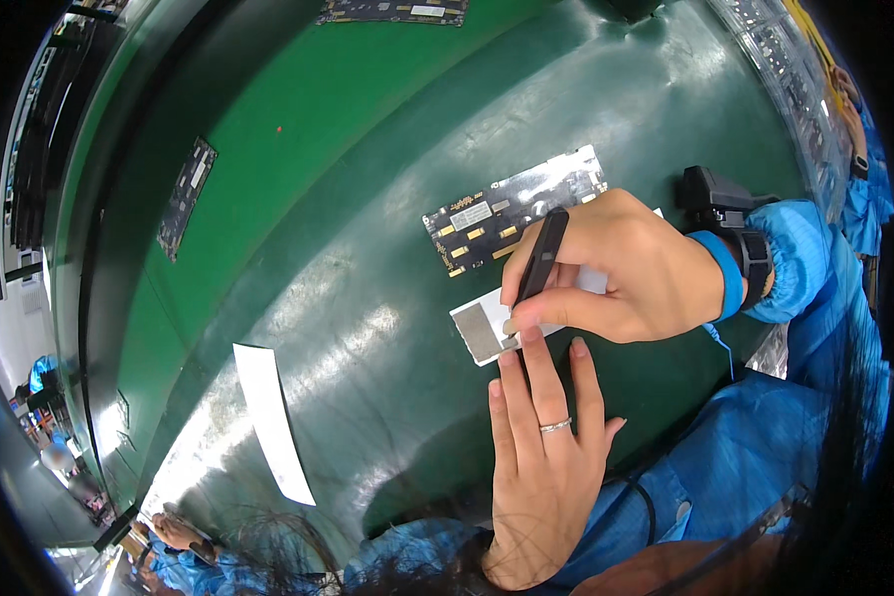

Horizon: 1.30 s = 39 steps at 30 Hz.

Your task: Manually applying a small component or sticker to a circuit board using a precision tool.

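Note:
My right hand is closed around a black pen-like tool; its tip end is hidden by my fingers. Beneath the fingertips lies a white backing sheet with a grey rectangular pad on it. A smaller grey piece shows beside the fingertips. My left hand lies palm down, fingers stretched out and a ring on one of them, its fingertips at the near edge of the sheet. Just beyond the sheet sits a dark circuit board with gold pads and a shiny silver area, partly covered by my right hand.
A curled white strip lies to the left on the dark green table. Other circuit boards rest on the brighter green belt and at the top. Clear trays stand at the far right, near another person's hand.

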{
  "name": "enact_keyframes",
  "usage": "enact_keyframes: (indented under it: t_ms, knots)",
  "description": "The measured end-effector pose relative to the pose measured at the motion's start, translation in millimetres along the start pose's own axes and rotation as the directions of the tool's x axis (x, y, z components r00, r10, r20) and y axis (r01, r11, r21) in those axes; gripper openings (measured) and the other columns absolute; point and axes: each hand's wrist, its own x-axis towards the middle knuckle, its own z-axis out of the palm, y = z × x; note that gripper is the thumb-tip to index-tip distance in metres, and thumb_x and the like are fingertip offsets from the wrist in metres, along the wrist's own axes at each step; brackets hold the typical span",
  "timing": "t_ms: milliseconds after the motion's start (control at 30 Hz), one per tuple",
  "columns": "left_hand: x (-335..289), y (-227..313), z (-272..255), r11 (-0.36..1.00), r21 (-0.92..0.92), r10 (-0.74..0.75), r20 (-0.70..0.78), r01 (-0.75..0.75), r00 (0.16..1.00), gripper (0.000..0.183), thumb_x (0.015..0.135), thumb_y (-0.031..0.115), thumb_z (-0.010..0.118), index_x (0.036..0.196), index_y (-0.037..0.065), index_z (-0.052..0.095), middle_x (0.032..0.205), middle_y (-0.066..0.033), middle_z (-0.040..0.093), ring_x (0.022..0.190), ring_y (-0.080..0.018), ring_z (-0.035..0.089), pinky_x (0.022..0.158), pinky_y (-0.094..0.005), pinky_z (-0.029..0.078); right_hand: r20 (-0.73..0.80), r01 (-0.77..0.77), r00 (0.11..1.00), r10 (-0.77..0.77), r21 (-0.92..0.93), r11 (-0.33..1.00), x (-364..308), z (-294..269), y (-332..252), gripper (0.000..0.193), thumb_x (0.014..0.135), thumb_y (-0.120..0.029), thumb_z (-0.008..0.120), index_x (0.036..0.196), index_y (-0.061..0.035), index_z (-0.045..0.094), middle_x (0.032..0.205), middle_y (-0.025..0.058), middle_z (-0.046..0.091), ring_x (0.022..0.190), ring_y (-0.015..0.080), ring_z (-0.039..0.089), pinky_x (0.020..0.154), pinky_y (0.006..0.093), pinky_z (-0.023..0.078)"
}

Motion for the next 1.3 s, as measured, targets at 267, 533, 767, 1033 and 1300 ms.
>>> enact_keyframes:
  t_ms: [267,533,767,1033,1300]
  knots:
    - [2.1,1.4,-18.9,0.991,-0.128,-0.031,0.058,0.038,0.998,0.082,0.088,0.053,0.074,0.152,0.007,0.050,0.157,-0.0310,0.043,0.138,-0.0427,0.052,0.116,-0.0494,0.044,-0.095,0.020,0.995,-0.006,0.149,0.989,-2.4,7.3,1.9,0.018,0.098,-0.017,0.075,0.100,0.0003,0.070,0.080,0.0100,0.074,0.069,0.0172,0.073,0.059,0.0287,0.056]
    - [19.6,-8.4,-43.2,0.987,-0.141,-0.088,-0.060,0.079,0.994,0.071,0.089,0.048,0.075,0.144,0.007,0.057,0.144,-0.0143,0.055,0.112,-0.0264,0.060,0.096,-0.0441,0.049,-0.149,-0.076,0.980,0.130,0.326,0.942,55.5,-32.8,-0.3,0.019,0.102,-0.017,0.071,0.105,0.0021,0.069,0.090,0.0064,0.072,0.079,0.0110,0.069,0.066,0.0250,0.056]
    - [44.0,-17.7,-47.9,0.974,-0.201,-0.120,-0.081,0.102,0.989,0.064,0.088,0.041,0.079,0.136,0.001,0.063,0.118,-0.0122,0.060,0.095,-0.0307,0.060,0.080,-0.0420,0.046,-0.130,-0.136,0.973,0.190,0.344,0.929,54.8,-34.0,2.8,0.019,0.102,-0.016,0.070,0.105,0.0024,0.069,0.092,0.0070,0.072,0.079,0.0111,0.069,0.066,0.0249,0.057]
    - [53.8,-21.8,-49.0,0.959,-0.275,-0.117,-0.153,0.071,0.981,0.065,0.089,0.033,0.079,0.141,0.000,0.057,0.133,-0.0185,0.055,0.106,-0.0391,0.060,0.088,-0.0497,0.048,-0.137,-0.120,0.975,0.175,0.338,0.934,55.3,-34.5,-5.9,0.020,0.102,-0.017,0.070,0.105,0.0027,0.069,0.091,0.0068,0.072,0.079,0.0112,0.069,0.067,0.0255,0.058]
    - [59.4,-16.3,-53.3,0.976,-0.150,-0.168,-0.073,0.156,0.983,0.064,0.092,0.036,0.074,0.141,-0.001,0.056,0.151,-0.0227,0.048,0.130,-0.0379,0.055,0.110,-0.0513,0.049,-0.149,-0.082,0.979,0.138,0.327,0.941,52.4,-34.6,-4.5,0.022,0.102,-0.019,0.070,0.104,0.0032,0.070,0.088,0.0071,0.072,0.076,0.0119,0.070,0.066,0.0263,0.059]
